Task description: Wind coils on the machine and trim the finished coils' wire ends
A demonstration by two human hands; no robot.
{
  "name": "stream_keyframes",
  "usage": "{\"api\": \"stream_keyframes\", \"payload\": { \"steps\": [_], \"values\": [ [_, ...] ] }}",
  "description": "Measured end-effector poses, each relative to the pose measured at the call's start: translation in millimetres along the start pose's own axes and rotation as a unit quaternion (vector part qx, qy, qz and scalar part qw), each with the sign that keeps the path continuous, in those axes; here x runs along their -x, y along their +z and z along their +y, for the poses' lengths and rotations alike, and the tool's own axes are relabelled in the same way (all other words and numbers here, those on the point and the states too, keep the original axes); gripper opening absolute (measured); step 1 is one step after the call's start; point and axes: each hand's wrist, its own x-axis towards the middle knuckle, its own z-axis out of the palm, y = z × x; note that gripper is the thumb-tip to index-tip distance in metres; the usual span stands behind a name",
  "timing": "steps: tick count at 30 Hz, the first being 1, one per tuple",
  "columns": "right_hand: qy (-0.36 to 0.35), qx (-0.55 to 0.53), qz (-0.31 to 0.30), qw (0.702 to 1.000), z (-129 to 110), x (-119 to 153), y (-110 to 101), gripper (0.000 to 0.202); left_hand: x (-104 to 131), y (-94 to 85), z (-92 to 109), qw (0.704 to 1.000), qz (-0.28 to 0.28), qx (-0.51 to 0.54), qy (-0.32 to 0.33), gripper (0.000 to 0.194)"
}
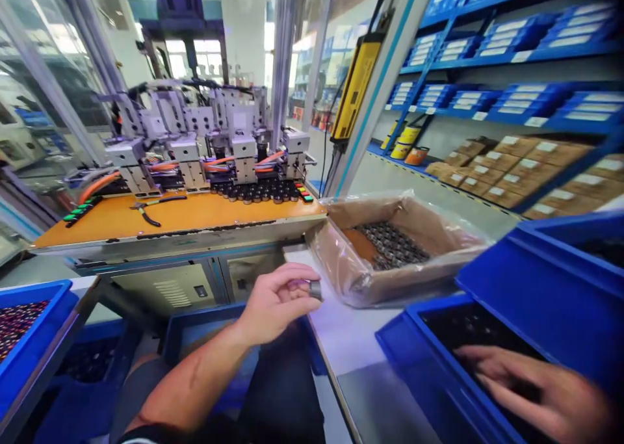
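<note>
Your left hand [279, 306] pinches a small, grey, metallic cylinder [315, 290], probably for finer control, near the left edge of the smooth white bench [348, 340]. Your right hand [529, 382] reaches inside the blue plastic bin [407, 343], likely set close for access; I cannot tell whether it grips anything.

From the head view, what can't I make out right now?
Right hand: head view; blur and the dark interior of the lower blue bin hide whether it holds anything.
Small grey part: head view; the left hand covers some of it, and any markings are too small.
Upper blue bin: head view; cut off by the right edge, its contents too dark to identify.
</note>
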Motion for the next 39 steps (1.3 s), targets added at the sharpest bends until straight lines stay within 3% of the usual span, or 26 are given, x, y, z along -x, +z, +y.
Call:
{"api": "stream_keyframes", "payload": {
  "steps": [1, 2, 4, 7, 11, 15, 19, 21, 27, 34, 39],
  "values": [
    [-0.027, -0.002, -0.055, 0.998, 1.2, -2.5, -6.7, 0.007, 7.2, -3.2, 2.3, 1.0, 0.01, 0.002, -0.002, 0.033],
    [-0.034, 0.016, -0.065, 0.997, -0.1, -7.5, -13.5, 0.01, 12.2, -5.2, 4.5, 1.0, 0.014, -0.001, -0.003, 0.032],
    [-0.035, 0.092, -0.016, 0.995, -12.1, -24.8, -25.3, 0.01, 17.7, -6.0, 8.2, 1.0, 0.006, -0.003, -0.004, 0.031],
    [-0.031, 0.172, 0.055, 0.983, -52.1, -58.7, -34.1, 0.012, 20.4, -1.8, 10.5, 1.0, -0.021, 0.018, -0.014, 0.031],
    [-0.037, 0.081, 0.089, 0.992, -114.2, -88.7, -22.5, 0.005, 23.4, 8.9, 5.9, 0.995, -0.066, 0.071, -0.007, 0.03],
    [-0.033, -0.053, 0.103, 0.993, -145.3, -84.7, 2.3, 0.017, 30.2, 21.0, -2.2, 0.994, -0.097, 0.06, -0.001, 0.019],
    [-0.012, -0.094, 0.093, 0.991, -146.5, -72.5, 10.1, 0.026, 33.9, 32.7, -7.0, 0.995, -0.101, 0.02, 0.019, 0.039],
    [-0.006, -0.102, 0.088, 0.991, -144.5, -71.5, 9.8, 0.027, 33.7, 37.1, -7.8, 0.994, -0.104, 0.029, 0.014, 0.037],
    [-0.007, -0.116, 0.106, 0.988, -142.8, -74.0, 13.6, 0.026, 32.5, 43.5, -8.6, 0.986, -0.105, 0.089, -0.09, 0.03],
    [-0.009, -0.117, 0.096, 0.989, -142.1, -72.4, 11.2, 0.027, 31.9, 47.6, -11.3, 0.978, -0.08, 0.141, -0.132, 0.041],
    [-0.014, -0.113, 0.094, 0.989, -142.1, -73.7, 12.0, 0.027, 32.1, 50.6, -9.0, 0.966, -0.1, 0.167, -0.173, 0.04]
  ]
}}
